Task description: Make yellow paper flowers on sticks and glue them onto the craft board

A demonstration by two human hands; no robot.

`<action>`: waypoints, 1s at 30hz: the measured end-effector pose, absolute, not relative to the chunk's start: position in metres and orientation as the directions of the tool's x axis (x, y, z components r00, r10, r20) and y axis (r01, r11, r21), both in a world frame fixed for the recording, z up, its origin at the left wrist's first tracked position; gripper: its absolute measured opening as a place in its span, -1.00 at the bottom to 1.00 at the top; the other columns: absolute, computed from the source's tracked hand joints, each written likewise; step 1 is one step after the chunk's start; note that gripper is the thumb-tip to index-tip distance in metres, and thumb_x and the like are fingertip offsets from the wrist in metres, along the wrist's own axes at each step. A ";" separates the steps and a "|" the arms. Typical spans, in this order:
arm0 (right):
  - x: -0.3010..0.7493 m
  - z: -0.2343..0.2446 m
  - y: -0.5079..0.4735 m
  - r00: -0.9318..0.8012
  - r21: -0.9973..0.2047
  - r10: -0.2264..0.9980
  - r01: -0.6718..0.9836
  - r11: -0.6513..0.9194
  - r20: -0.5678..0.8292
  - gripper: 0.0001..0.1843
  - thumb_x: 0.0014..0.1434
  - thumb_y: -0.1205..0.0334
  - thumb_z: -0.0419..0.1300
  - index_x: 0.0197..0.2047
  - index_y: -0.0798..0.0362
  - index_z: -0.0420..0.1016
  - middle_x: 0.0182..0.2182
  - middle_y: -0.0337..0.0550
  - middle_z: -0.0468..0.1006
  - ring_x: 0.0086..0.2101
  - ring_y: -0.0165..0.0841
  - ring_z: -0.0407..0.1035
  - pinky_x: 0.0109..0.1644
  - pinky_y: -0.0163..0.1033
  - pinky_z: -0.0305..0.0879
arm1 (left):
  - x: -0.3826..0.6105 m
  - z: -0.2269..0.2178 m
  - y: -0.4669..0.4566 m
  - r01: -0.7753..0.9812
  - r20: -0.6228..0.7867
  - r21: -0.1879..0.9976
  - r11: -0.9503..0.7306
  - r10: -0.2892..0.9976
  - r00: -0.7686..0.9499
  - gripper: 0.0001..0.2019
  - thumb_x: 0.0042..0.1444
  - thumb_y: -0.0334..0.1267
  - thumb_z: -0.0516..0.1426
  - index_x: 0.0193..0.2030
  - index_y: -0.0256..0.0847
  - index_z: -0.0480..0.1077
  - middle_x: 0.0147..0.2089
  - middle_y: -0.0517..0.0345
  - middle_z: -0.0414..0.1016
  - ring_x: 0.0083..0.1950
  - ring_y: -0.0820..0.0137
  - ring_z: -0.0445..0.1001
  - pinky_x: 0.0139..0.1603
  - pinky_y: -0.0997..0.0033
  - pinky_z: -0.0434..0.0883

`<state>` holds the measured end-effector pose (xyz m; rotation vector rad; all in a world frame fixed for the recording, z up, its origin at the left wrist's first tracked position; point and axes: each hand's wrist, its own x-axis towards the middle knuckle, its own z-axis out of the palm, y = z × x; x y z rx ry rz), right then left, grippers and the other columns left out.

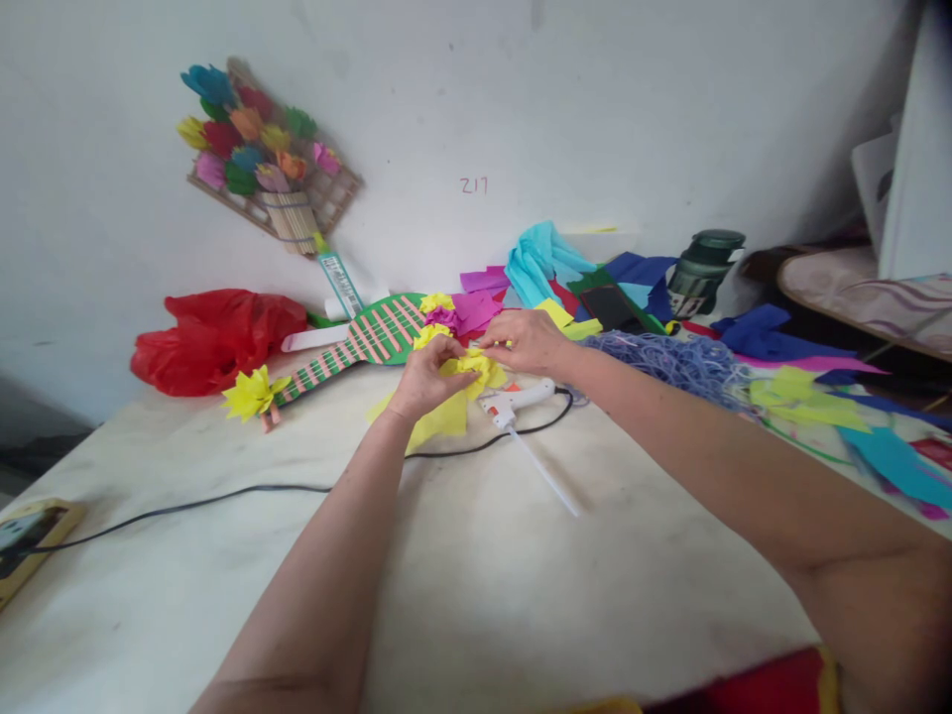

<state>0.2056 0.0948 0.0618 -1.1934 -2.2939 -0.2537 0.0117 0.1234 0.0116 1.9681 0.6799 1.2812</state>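
Note:
Both hands meet over a ruffled yellow paper flower (485,371) in the middle of the table. My left hand (431,375) curls at its left side, thumb and fingers closed on the yellow paper. From the right, my right hand (527,342) pinches the flower's upper edge with its fingertips. Just below sits a white glue gun (530,395) with a long glue stick in its back. A yellow paper sheet (438,424) lies under my left hand. Behind it rests a green lute-shaped craft (383,332) with pink strips, yellow and magenta paper flowers at its round end.
A black cord (253,488) crosses the table to a power strip (34,540). Red plastic bag (215,337) and a bouquet of paper flowers (260,149) stand at the wall. Coloured paper, tangled purple shreds (661,367) and a dark bottle (705,273) lie to the right.

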 end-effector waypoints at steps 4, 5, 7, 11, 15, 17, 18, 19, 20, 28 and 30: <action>0.206 0.060 0.097 -0.466 -0.074 0.680 0.793 0.605 0.566 -0.81 0.10 0.31 0.21 -0.29 -0.02 0.67 -0.31 -0.16 0.65 -0.25 -0.30 0.47 -0.24 -0.25 0.25 | 0.012 0.010 0.125 0.046 0.563 0.784 -0.619 0.740 0.368 -0.65 -0.26 -0.22 0.36 -0.37 -0.19 0.30 -0.35 0.21 0.39 -0.30 0.43 0.41 -0.18 0.34 0.40; 0.206 0.059 0.097 -0.467 -0.072 0.678 0.792 0.607 0.568 -0.81 0.09 0.31 0.21 -0.30 -0.02 0.67 -0.32 -0.16 0.65 -0.25 -0.30 0.47 -0.24 -0.25 0.25 | 0.012 0.010 0.125 0.044 0.559 0.788 -0.615 0.743 0.368 -0.65 -0.26 -0.23 0.36 -0.37 -0.19 0.30 -0.35 0.22 0.39 -0.31 0.43 0.41 -0.19 0.34 0.40; 0.206 0.059 0.097 -0.470 -0.071 0.676 0.790 0.609 0.567 -0.81 0.09 0.31 0.21 -0.30 -0.01 0.67 -0.32 -0.15 0.65 -0.25 -0.29 0.47 -0.25 -0.25 0.26 | 0.012 0.011 0.124 0.042 0.549 0.796 -0.604 0.749 0.371 -0.65 -0.26 -0.23 0.36 -0.37 -0.19 0.30 -0.35 0.22 0.39 -0.31 0.44 0.40 -0.20 0.34 0.40; 0.205 0.059 0.097 -0.470 -0.078 0.673 0.785 0.614 0.571 -0.81 0.08 0.32 0.20 -0.31 -0.01 0.67 -0.31 -0.15 0.65 -0.25 -0.29 0.48 -0.25 -0.24 0.27 | 0.012 0.012 0.122 0.034 0.536 0.809 -0.586 0.761 0.367 -0.64 -0.27 -0.25 0.37 -0.37 -0.19 0.30 -0.35 0.22 0.38 -0.31 0.43 0.41 -0.19 0.34 0.40; 0.206 0.059 0.095 -0.472 -0.083 0.674 0.782 0.618 0.568 -0.77 0.05 0.34 0.18 -0.29 0.00 0.67 -0.30 -0.15 0.65 -0.25 -0.29 0.48 -0.25 -0.24 0.27 | 0.012 0.013 0.122 0.002 0.529 0.822 -0.569 0.765 0.367 -0.63 -0.29 -0.25 0.37 -0.37 -0.20 0.30 -0.35 0.21 0.38 -0.30 0.43 0.41 -0.19 0.35 0.40; 0.206 0.060 0.094 -0.476 -0.089 0.681 0.781 0.619 0.557 -0.74 0.03 0.36 0.16 -0.28 0.00 0.67 -0.29 -0.15 0.66 -0.26 -0.29 0.48 -0.25 -0.24 0.27 | 0.012 0.013 0.122 -0.006 0.527 0.826 -0.564 0.768 0.364 -0.63 -0.29 -0.25 0.38 -0.37 -0.20 0.30 -0.35 0.21 0.38 -0.30 0.43 0.41 -0.20 0.36 0.40; 0.206 0.061 0.094 -0.476 -0.096 0.684 0.779 0.619 0.553 -0.72 0.02 0.38 0.16 -0.28 0.00 0.67 -0.29 -0.15 0.66 -0.27 -0.29 0.48 -0.26 -0.24 0.27 | 0.012 0.013 0.122 -0.007 0.528 0.826 -0.564 0.768 0.362 -0.63 -0.29 -0.25 0.38 -0.37 -0.20 0.30 -0.35 0.21 0.38 -0.30 0.43 0.41 -0.20 0.36 0.40; 0.206 0.061 0.094 -0.474 -0.105 0.686 0.777 0.621 0.552 -0.71 0.00 0.39 0.15 -0.28 0.00 0.67 -0.30 -0.16 0.66 -0.28 -0.30 0.48 -0.26 -0.24 0.28 | 0.012 0.013 0.121 -0.008 0.530 0.825 -0.566 0.767 0.361 -0.63 -0.29 -0.25 0.38 -0.37 -0.20 0.31 -0.35 0.21 0.38 -0.30 0.43 0.41 -0.20 0.36 0.40; 0.206 0.061 0.094 -0.473 -0.115 0.686 0.772 0.625 0.554 -0.69 -0.01 0.41 0.13 -0.28 0.00 0.67 -0.30 -0.16 0.66 -0.29 -0.30 0.47 -0.26 -0.25 0.28 | 0.012 0.013 0.121 -0.008 0.532 0.823 -0.568 0.766 0.360 -0.63 -0.28 -0.24 0.38 -0.37 -0.20 0.31 -0.35 0.21 0.38 -0.30 0.43 0.41 -0.20 0.36 0.40; 0.207 0.059 0.096 -0.454 -0.133 0.666 0.760 0.636 0.592 -0.66 -0.04 0.45 0.10 -0.29 0.02 0.66 -0.32 -0.16 0.66 -0.32 -0.32 0.47 -0.27 -0.25 0.28 | 0.011 0.012 0.122 -0.004 0.536 0.821 -0.571 0.769 0.348 -0.62 -0.29 -0.23 0.39 -0.38 -0.20 0.30 -0.36 0.22 0.38 -0.29 0.43 0.42 -0.19 0.36 0.40; 0.207 0.059 0.096 -0.447 -0.127 0.663 0.765 0.632 0.601 -0.67 -0.03 0.44 0.10 -0.30 0.01 0.66 -0.31 -0.17 0.66 -0.30 -0.32 0.46 -0.25 -0.25 0.28 | 0.010 0.012 0.123 0.010 0.534 0.821 -0.571 0.775 0.338 -0.61 -0.29 -0.21 0.39 -0.37 -0.20 0.30 -0.35 0.21 0.39 -0.29 0.43 0.42 -0.20 0.36 0.40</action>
